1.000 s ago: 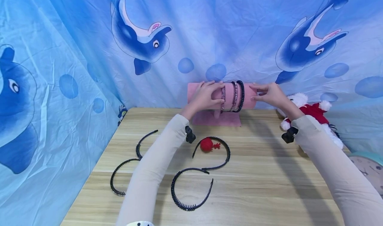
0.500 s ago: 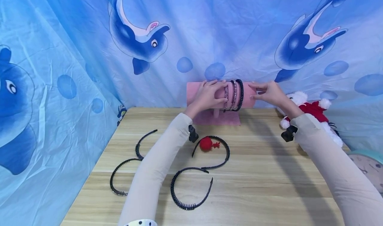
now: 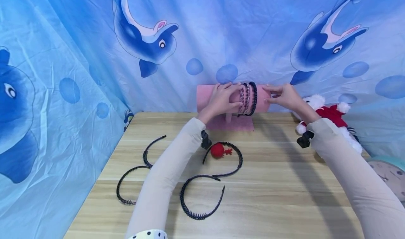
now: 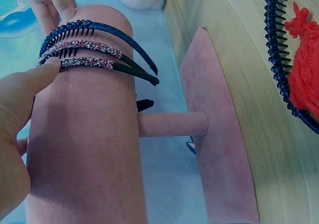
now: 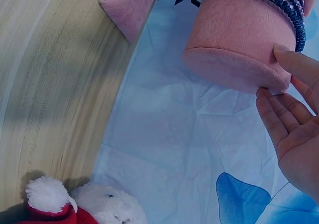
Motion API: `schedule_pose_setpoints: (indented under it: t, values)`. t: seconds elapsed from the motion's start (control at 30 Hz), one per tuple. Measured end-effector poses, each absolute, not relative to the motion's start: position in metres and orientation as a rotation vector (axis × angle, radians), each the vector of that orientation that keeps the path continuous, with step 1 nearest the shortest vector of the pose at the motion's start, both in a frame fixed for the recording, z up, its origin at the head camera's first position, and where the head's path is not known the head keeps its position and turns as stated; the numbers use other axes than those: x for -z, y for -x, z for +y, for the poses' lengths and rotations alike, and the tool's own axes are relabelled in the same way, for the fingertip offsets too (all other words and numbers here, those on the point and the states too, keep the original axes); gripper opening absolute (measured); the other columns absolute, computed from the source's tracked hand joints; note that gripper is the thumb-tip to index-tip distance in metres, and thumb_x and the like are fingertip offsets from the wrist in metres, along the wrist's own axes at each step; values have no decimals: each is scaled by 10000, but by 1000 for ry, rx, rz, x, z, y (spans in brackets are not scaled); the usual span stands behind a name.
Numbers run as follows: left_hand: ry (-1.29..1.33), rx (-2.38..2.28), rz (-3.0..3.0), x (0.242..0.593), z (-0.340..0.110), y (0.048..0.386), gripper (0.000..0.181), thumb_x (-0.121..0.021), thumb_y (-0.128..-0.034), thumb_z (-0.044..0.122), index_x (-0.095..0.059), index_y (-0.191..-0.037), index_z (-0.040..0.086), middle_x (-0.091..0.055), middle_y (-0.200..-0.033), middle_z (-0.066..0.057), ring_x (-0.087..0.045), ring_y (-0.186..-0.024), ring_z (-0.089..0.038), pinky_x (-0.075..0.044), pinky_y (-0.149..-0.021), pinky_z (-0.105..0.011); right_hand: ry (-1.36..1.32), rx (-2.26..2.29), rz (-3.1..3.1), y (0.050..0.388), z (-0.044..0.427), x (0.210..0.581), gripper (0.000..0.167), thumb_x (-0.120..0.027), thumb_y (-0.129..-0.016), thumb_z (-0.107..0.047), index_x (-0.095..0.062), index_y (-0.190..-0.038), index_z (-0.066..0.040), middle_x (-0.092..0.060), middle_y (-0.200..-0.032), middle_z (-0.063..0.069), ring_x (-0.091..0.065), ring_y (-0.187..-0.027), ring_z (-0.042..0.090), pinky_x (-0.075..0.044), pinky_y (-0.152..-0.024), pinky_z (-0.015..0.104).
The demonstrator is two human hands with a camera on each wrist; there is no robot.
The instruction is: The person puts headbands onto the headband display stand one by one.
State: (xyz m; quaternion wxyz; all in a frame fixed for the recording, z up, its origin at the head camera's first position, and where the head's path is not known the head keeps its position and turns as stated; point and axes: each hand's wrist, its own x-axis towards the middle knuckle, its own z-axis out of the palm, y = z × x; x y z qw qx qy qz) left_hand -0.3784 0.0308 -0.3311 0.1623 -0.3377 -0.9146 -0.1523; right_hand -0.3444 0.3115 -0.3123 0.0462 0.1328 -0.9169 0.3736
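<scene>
The left hand [image 3: 221, 100], its grip spread wide, holds a glittery headband [image 4: 89, 62] on the pink roll [image 4: 89, 134]; the right hand [image 3: 286, 96] pinches the roll's end. Two more headbands [image 4: 82, 46] (one dark blue) sit just beside; dark headbands [image 3: 242, 158] lie on the desk [image 3: 269, 204].

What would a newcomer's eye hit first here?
Probably the bright blue dolphin-print curtain behind the table. Then the pink display roll at the table's back, ringed by three headbands, the left hand at them and the right hand gripping the roll's right end. After that, the red yarn ball on the wood, within a dark headband's curve.
</scene>
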Motion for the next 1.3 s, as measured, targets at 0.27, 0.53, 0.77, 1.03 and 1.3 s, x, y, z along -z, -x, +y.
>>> schedule_pose_setpoints:
  t: [0.27, 0.53, 0.77, 1.03, 1.3]
  values:
    - [1005, 462, -2632, 332, 27, 378, 803, -729, -908, 505, -367, -1584, 266, -356, -1656, 7, -294, -1545, -298, -152, -1293, -521, -415, -1143, -2798, 343, 312, 312, 570, -791, -901, -155, -574, -1426, -105, -413, -1570, 157, -583, -1305, 396, -541, -971, 307]
    - [1062, 453, -2635, 329, 7, 366, 811, -714, -929, 475, -321, -1604, 256, -294, -1682, -30, -242, -1565, -317, -141, -1297, -547, -419, -1165, -2799, 340, 309, 312, 576, -783, -908, -157, -565, -1440, -112, -428, -1564, 156, -568, -1320, 387, -544, -874, 114]
    - [1065, 414, -2650, 321, -30, 350, 701, -702, -939, 468, -440, -1544, 232, -341, -1660, -27, -258, -1562, -276, -105, -1300, -547, -426, -1128, -2801, 339, 311, 310, 575, -777, -915, -176, -560, -1442, -100, -434, -1551, 192, -562, -1315, 401, -476, -738, -3]
    - [1118, 379, -2707, 322, -78, 327, 592, -745, -916, 394, -575, -1442, 180, -450, -1595, -39, -307, -1540, -293, -114, -1302, -549, -398, -1104, -2810, 338, 314, 308, 588, -783, -911, -205, -557, -1444, -101, -425, -1548, 213, -545, -1319, 416, -470, -700, 11]
    - [1217, 334, -2724, 351, -128, 303, 487, -828, -849, 323, -705, -1287, 149, -621, -1435, -81, -498, -1400, -325, -309, -1233, -551, -396, -1103, -2829, 339, 312, 309, 592, -782, -915, -221, -552, -1453, -134, -410, -1571, 185, -545, -1330, 403, -455, -659, 77]
